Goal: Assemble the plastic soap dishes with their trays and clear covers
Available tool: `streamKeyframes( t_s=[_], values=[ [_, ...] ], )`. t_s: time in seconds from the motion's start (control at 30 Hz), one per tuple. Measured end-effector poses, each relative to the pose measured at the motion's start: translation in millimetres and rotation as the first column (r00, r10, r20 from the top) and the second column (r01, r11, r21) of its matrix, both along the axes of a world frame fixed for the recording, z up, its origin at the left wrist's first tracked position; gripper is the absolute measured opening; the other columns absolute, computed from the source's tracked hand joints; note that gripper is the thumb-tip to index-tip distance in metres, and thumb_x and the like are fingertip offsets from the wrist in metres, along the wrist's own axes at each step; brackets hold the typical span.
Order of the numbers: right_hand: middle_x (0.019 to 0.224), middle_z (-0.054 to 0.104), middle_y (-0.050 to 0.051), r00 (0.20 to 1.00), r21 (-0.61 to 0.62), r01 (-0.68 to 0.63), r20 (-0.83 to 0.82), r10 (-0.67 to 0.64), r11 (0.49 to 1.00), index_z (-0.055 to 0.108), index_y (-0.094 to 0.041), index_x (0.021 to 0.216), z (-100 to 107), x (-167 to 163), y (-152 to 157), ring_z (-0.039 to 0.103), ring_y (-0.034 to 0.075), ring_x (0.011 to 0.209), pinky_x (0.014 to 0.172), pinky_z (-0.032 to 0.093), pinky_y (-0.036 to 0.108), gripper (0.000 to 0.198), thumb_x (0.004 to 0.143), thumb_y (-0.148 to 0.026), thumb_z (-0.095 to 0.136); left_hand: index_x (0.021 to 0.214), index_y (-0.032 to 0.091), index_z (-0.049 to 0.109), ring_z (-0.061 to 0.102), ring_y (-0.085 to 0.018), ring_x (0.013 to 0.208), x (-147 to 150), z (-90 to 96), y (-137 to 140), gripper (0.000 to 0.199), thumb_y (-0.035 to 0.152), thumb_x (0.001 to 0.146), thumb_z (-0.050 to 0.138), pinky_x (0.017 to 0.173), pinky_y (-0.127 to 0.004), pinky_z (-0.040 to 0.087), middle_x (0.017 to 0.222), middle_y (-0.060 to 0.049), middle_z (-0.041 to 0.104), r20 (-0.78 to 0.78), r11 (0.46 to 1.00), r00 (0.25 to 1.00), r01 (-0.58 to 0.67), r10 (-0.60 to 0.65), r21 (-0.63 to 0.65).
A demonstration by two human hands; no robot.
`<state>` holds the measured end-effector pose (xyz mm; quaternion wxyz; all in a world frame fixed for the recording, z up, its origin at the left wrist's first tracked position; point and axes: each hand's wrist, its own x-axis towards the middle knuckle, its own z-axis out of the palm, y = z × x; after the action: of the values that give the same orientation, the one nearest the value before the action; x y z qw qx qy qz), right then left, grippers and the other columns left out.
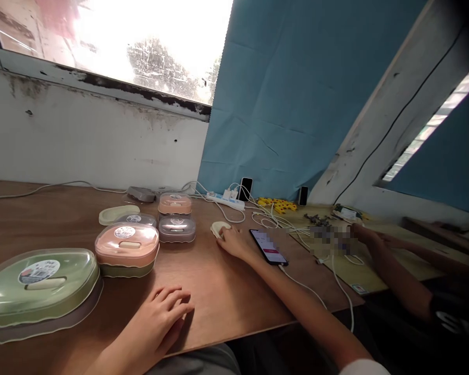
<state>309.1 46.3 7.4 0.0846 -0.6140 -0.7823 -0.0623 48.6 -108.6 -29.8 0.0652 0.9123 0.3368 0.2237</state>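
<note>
My left hand (pixel 161 319) rests on the brown table near its front edge, fingers spread and holding nothing. Farther out, my right hand (pixel 235 242) grips the near edge of a small cream oval dish (pixel 219 227) that lies on the table; part of the dish is hidden under the fingers. To the left stand lidded food containers with clear covers and round stickers: a large green container (pixel 42 291), a pink container (pixel 127 245), a grey-purple container (pixel 176 230) and a smaller pink container (pixel 174 204).
A phone (pixel 268 247) with a cable lies right of my right arm. Behind are a white power strip (pixel 225 200), an upright phone (pixel 245 189) and a yellow patterned item (pixel 277 204). A cream lid (pixel 118 213) lies at back left. Another person's arm (pixel 391 265) reaches in from the right.
</note>
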Motion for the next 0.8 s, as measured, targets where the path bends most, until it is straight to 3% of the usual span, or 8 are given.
streamKeyframes(
  t_s=[0.1,0.2,0.3,0.4,0.47,0.53,0.63,0.8],
  values=[
    [0.086,0.066,0.009,0.992,-0.073,-0.124,-0.036,0.122,0.990,0.062,-0.016,0.091,7,8,-50,0.058,0.027,0.095,0.079,0.044,0.036,0.010,0.085,-0.022,0.056,0.119,0.029,0.054,0.052,-0.023,0.114,1,-2.3,0,0.043,0.008,0.084,0.043,0.095,-0.039,0.044,0.126,-0.002,0.059,0.016,1.000,1.000,-0.025,0.025,0.016],
    [0.080,0.067,0.002,0.940,-0.167,-0.340,-0.080,0.331,0.926,0.061,-0.020,0.091,17,-4,-87,0.059,0.021,0.089,0.075,0.043,0.028,0.013,0.079,-0.024,0.065,0.136,0.026,0.040,0.044,-0.026,0.127,0,1.5,-1,0.056,0.010,0.083,0.046,0.102,-0.042,0.041,0.144,-0.005,0.043,-0.005,0.998,0.999,-0.038,0.038,0.059],
    [0.089,0.067,0.001,0.808,-0.276,-0.585,-0.119,0.576,0.763,0.062,-0.020,0.093,32,-23,-101,0.060,0.017,0.084,0.072,0.042,0.024,0.016,0.079,-0.027,0.067,0.145,0.022,0.025,0.032,-0.026,0.136,-2,6.6,-1,0.063,0.014,0.086,0.046,0.108,-0.047,0.034,0.150,-0.006,0.033,-0.066,0.997,0.998,-0.007,0.011,0.073],
    [0.090,0.067,0.003,0.681,-0.292,-0.720,-0.121,0.722,0.630,0.063,-0.018,0.094,56,-46,-91,0.061,0.015,0.079,0.067,0.041,0.023,0.012,0.082,-0.024,0.062,0.143,0.023,0.029,0.035,-0.023,0.135,-2,5.9,0,0.061,0.016,0.085,0.048,0.110,-0.046,0.034,0.147,-0.004,0.038,-0.060,1.000,0.998,0.005,-0.004,0.013],
    [0.087,0.066,0.003,0.665,-0.201,-0.743,-0.108,0.739,0.639,0.062,-0.018,0.088,76,-65,-74,0.061,0.014,0.079,0.066,0.041,0.022,0.007,0.085,-0.018,0.057,0.140,0.023,0.034,0.037,-0.022,0.134,-2,1.8,1,0.059,0.015,0.084,0.048,0.110,-0.044,0.034,0.145,-0.004,0.042,-0.037,1.000,0.999,-0.010,0.009,-0.015],
    [0.087,0.066,0.001,0.690,-0.069,-0.723,-0.108,0.715,0.687,0.061,-0.018,0.091,96,-92,-53,0.060,0.011,0.077,0.067,0.041,0.020,0.010,0.088,-0.015,0.051,0.139,0.023,0.035,0.038,-0.023,0.133,-1,-2.6,1,0.058,0.015,0.083,0.047,0.109,-0.045,0.034,0.143,-0.004,0.044,-0.020,1.000,1.000,-0.020,0.020,-0.021],
    [0.091,0.065,0.000,0.738,-0.023,-0.674,-0.076,0.671,0.738,0.059,-0.019,0.100,117,-142,-13,0.060,0.013,0.081,0.069,0.042,0.021,0.014,0.088,-0.020,0.053,0.137,0.024,0.036,0.040,-0.024,0.131,-1,-4.8,0,0.056,0.014,0.083,0.047,0.108,-0.046,0.035,0.142,-0.005,0.046,0.016,1.000,1.000,-0.016,0.017,-0.005],
    [0.102,0.063,0.005,0.843,-0.069,-0.537,-0.017,0.537,0.841,0.059,-0.017,0.106,111,-221,62,0.060,0.019,0.093,0.080,0.049,0.034,0.019,0.089,-0.025,0.056,0.135,0.023,0.037,0.043,-0.023,0.128,1,2.4,-2,0.055,0.014,0.082,0.049,0.107,-0.043,0.037,0.138,-0.004,0.050,-0.012,0.998,0.999,-0.039,0.038,-0.055]
  ],
)
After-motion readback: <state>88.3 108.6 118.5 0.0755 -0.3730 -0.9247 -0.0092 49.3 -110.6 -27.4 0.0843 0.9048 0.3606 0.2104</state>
